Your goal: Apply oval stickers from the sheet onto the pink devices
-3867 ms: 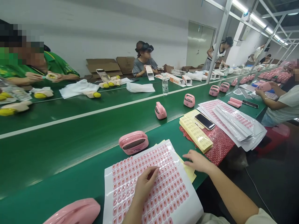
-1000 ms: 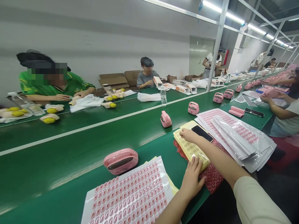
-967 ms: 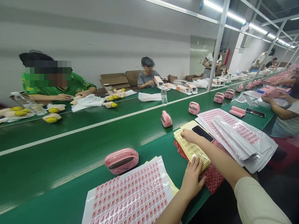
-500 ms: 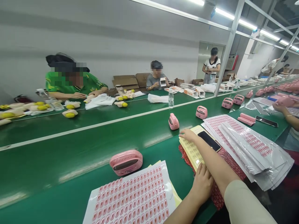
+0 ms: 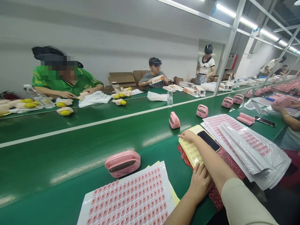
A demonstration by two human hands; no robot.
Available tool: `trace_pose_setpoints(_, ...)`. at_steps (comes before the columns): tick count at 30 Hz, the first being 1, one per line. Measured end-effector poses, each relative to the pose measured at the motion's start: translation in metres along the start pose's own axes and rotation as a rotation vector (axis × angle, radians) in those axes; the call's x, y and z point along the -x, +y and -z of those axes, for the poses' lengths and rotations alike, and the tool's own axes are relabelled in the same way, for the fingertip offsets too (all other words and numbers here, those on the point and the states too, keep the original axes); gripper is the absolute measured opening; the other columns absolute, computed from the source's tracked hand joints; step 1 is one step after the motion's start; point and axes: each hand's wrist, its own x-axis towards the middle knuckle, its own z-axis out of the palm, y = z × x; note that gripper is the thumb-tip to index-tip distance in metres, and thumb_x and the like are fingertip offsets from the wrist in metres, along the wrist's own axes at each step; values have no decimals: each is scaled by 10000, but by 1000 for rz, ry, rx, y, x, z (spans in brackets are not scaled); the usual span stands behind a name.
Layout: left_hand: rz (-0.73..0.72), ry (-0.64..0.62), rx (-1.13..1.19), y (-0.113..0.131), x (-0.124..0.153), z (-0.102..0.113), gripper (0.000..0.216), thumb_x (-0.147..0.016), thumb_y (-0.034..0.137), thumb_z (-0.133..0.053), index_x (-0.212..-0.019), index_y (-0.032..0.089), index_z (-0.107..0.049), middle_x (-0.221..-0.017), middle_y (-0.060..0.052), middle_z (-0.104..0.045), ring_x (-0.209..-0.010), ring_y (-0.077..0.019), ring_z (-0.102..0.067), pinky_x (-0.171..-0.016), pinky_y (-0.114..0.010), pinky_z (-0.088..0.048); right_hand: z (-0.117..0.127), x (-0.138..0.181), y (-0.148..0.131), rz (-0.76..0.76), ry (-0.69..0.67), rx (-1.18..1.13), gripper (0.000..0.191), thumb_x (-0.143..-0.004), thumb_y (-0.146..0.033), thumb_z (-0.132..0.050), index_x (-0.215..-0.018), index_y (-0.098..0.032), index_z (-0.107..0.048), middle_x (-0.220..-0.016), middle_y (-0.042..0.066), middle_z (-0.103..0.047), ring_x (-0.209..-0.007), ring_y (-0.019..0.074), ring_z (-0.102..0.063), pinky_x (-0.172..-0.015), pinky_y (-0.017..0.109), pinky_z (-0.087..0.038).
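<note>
A stack of yellow label sheets (image 5: 192,152) lies on red bubble wrap (image 5: 181,153) at the right of the green bench. My right hand (image 5: 188,136) reaches over the stack, its fingers closed around the far left edge. Below it, my left hand (image 5: 200,179) holds the near edge with bent fingers; the thumb is partly hidden. A black-screened phone (image 5: 208,140) rests on the sheets beside my right forearm. To the left lies a white sheet of pink oval stickers (image 5: 128,197), with a pink handled device (image 5: 123,163) behind it.
Sticker sheets in clear plastic (image 5: 248,147) are piled at the right. More pink devices (image 5: 174,120) stand along the green conveyor (image 5: 93,137). Across it are a water bottle (image 5: 170,97), yellow-and-beige items (image 5: 65,111) and several co-workers. A co-worker's hand (image 5: 278,106) is at far right.
My hands stay on the yellow label sheets, almost unmoved. The view has shifted slightly. Across the belt, the co-worker in grey has turned a white-and-orange box on its side.
</note>
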Motion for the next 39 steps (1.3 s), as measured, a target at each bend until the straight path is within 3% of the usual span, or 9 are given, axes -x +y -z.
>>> trace_pose_setpoints(8,17,-69,13,0,4,0,157,-748,145,-529,-816,227,-645,-960,-54,-630,-1021,-222,-506,-948,-434,-343,-2,9,-1,-21,15,-78,280,-876,-353,-488,-1043,-140,-560,-1011,45,-598,-851,163,-596,-735,345,-507)
trace_pose_setpoints(19,-15,-167,51,0,4,6,248,-779,206,-522,-990,289,-624,-1100,-22,-618,-1095,-224,-465,-939,-414,-286,-11,-1,6,64,95,-154,356,-905,-418,-383,-949,-162,-627,-928,54,-655,-832,165,-610,-745,316,-483)
trace_pose_setpoints(23,6,-174,67,-1,3,7,244,-841,254,-475,-1045,305,-599,-1095,-9,-627,-1067,-204,-491,-903,-388,-305,-4,13,24,105,202,-148,397,-945,-328,-237,-1177,-238,-546,-1118,45,-625,-1065,170,-545,-836,279,-447)
trace_pose_setpoints(26,26,-175,89,-1,2,8,243,-843,282,-481,-1056,324,-591,-1072,4,-637,-1041,-198,-508,-896,-384,-308,-2,37,45,74,264,-70,390,-927,-228,-279,-1261,-183,-476,-1259,86,-539,-1175,183,-468,-912,296,-395)
trace_pose_setpoints(30,44,-175,121,1,1,8,242,-839,291,-488,-1054,322,-593,-1077,9,-637,-1040,-199,-509,-906,-386,-302,-9,69,64,45,218,72,271,-839,-159,-455,-1032,-145,-645,-1053,109,-659,-991,220,-589,-825,284,-417)
trace_pose_setpoints(33,55,-183,136,1,2,8,245,-838,282,-484,-1053,322,-595,-1077,6,-639,-1035,-201,-512,-906,-389,-301,-15,79,61,54,201,169,219,-843,-165,-463,-863,-147,-680,-925,99,-682,-890,207,-612,-768,264,-411)
trace_pose_setpoints(39,54,-205,139,-1,2,9,257,-824,281,-494,-1058,319,-594,-1081,4,-638,-1038,-210,-510,-905,-399,-300,-10,77,43,123,179,336,229,-879,-146,-409,-888,-123,-636,-912,108,-650,-853,189,-600,-730,253,-392)
